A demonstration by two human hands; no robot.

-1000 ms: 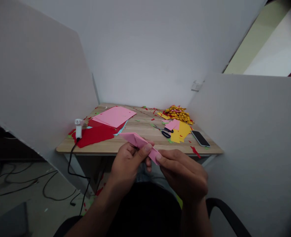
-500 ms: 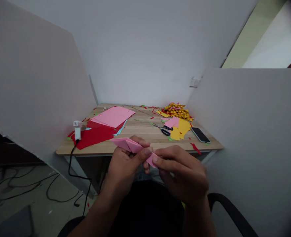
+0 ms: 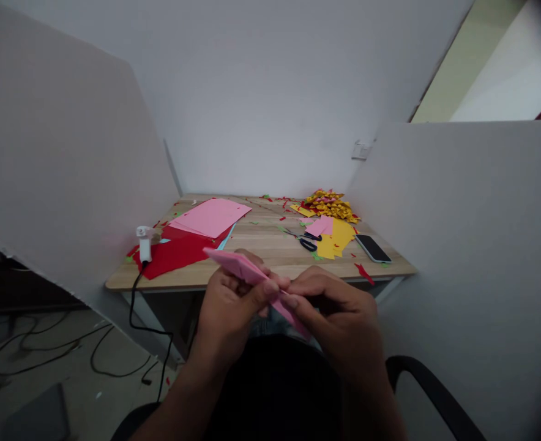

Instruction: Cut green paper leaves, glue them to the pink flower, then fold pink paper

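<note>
A folded piece of pink paper is held between my two hands, just in front of the table's near edge. My left hand grips it from the left, thumb on top and fingers beneath. Thumb and forefinger of my right hand pinch its edge close to the left thumb. The paper slants down from upper left to lower right, and its lower end shows below the right fingertips. Part of the fold is hidden behind the fingers.
On the wooden table lie pink sheets, red paper, black-handled scissors, yellow paper, a phone and a pile of folded yellow pieces. A white device with a black cable stands at the left edge.
The lower right end of the pink paper now extends further down past my right fingers. My right hand has shifted its pinch slightly left, closer to the left thumb.
</note>
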